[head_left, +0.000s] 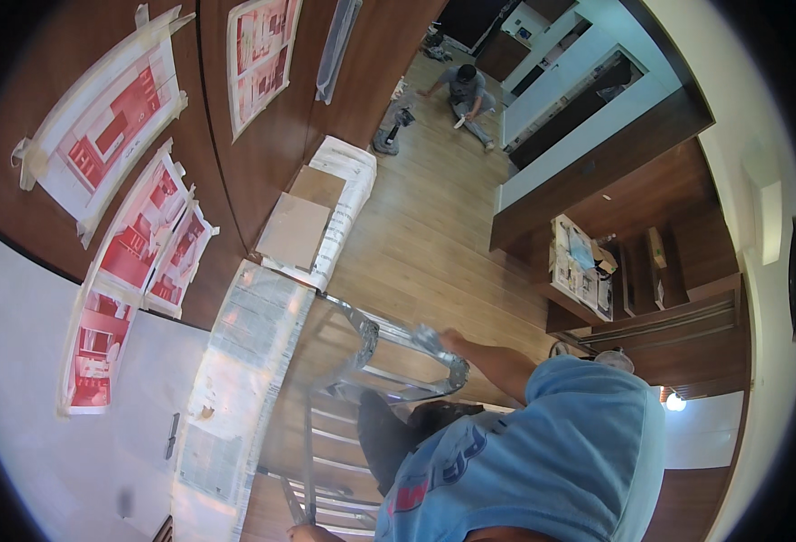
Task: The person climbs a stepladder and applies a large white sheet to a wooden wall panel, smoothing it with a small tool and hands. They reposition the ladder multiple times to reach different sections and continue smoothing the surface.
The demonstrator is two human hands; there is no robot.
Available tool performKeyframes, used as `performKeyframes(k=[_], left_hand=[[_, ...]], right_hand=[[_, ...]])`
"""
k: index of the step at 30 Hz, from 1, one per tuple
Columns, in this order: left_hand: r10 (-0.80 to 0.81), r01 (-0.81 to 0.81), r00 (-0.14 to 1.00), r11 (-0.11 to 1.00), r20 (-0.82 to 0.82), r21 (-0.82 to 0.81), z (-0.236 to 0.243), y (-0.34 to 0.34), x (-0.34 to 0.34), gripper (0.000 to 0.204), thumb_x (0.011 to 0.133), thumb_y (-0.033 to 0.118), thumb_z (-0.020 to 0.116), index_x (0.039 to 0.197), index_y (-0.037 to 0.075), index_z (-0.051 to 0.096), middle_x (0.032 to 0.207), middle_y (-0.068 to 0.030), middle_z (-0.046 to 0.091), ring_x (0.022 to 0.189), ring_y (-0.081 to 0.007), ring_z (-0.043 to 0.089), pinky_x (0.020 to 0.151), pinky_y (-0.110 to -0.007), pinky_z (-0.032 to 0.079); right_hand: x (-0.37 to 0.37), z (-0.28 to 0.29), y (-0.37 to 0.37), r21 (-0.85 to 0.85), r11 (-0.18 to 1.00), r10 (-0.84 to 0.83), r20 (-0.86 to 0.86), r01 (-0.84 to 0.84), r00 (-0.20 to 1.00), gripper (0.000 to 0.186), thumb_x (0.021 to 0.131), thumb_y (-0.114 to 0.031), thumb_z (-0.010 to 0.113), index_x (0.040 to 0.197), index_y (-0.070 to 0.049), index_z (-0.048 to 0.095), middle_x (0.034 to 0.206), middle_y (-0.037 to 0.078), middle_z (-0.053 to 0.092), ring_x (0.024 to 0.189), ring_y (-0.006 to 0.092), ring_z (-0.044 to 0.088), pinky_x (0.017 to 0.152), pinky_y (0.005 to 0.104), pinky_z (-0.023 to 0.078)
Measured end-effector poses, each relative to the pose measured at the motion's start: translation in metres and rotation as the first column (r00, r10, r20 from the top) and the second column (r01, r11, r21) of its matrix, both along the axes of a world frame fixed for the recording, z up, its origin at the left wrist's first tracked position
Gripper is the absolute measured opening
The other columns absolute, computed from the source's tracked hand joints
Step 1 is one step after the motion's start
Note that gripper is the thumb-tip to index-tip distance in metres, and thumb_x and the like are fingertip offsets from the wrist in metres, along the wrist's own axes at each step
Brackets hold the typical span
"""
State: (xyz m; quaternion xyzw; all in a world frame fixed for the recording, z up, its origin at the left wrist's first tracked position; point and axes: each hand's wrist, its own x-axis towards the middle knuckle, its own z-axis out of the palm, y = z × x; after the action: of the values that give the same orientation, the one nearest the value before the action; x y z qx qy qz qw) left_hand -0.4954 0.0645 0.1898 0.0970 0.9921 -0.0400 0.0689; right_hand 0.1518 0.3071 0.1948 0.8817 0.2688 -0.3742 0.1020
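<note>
A silver metal stepladder [310,443] stands in front of me, with a curved top rail and several rungs. My right arm, in a light blue sleeve, reaches out over its top. My right hand [450,341] looks closed by the top rail, at a small greyish, blurred thing [427,339] whose kind I cannot make out. At the lower edge my left hand [312,534] is closed on the ladder's side rail, only partly in view. My dark-trousered leg [382,443] is against the ladder.
A covered ledge [226,397] runs along the left, with cardboard sheets [294,226] beyond it. Taped red-and-white sheets [113,135] hang on brown panels. Another person [466,95] sits on the wooden floor [425,208] far off. An open drawer [583,271] holding items is at right.
</note>
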Motion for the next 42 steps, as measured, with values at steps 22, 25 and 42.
performKeyframes(k=[22, 25, 42], left_hand=[[-0.244, 0.284, 0.944, 0.944, -0.222, 0.17, -0.058, 0.014, -0.041, 0.04, 0.101, 0.036, 0.057, 0.106, 0.0, 0.074, 0.098, -0.0201, 0.073, 0.087, -0.034, 0.071, 0.07, -0.045, 0.056], [-0.248, 0.297, 0.937, 0.936, -0.247, 0.188, -0.072, 0.0, -0.044, 0.04, 0.101, 0.036, 0.057, 0.107, 0.0, 0.074, 0.099, -0.0204, 0.073, 0.088, -0.0342, 0.071, 0.071, -0.045, 0.056], [-0.051, 0.241, 0.94, 0.799, -0.338, 0.551, -0.092, -0.084, -0.048, 0.02, 0.084, 0.015, 0.067, 0.098, 0.007, 0.079, 0.115, -0.0179, 0.073, 0.111, -0.0373, 0.067, 0.093, -0.049, 0.053]], right_hand=[[-0.013, 0.01, -0.138, 0.697, 0.552, 0.42, 0.242, -0.458, 0.875, 0.02, 0.089, -0.01, 0.063, 0.108, -0.005, 0.059, 0.1, 0.023, 0.065, 0.097, 0.0451, 0.062, 0.083, 0.0544, 0.049], [-0.013, 0.011, -0.141, 0.736, 0.488, 0.416, 0.277, -0.47, 0.866, 0.018, 0.09, -0.013, 0.064, 0.106, -0.006, 0.059, 0.09, 0.022, 0.067, 0.084, 0.0433, 0.064, 0.073, 0.0536, 0.05], [0.013, -0.033, -0.149, 0.748, 0.432, 0.507, 0.26, -0.503, 0.822, 0.023, 0.098, -0.026, 0.061, 0.109, -0.006, 0.065, 0.093, 0.024, 0.069, 0.085, 0.0467, 0.066, 0.072, 0.0528, 0.049]])
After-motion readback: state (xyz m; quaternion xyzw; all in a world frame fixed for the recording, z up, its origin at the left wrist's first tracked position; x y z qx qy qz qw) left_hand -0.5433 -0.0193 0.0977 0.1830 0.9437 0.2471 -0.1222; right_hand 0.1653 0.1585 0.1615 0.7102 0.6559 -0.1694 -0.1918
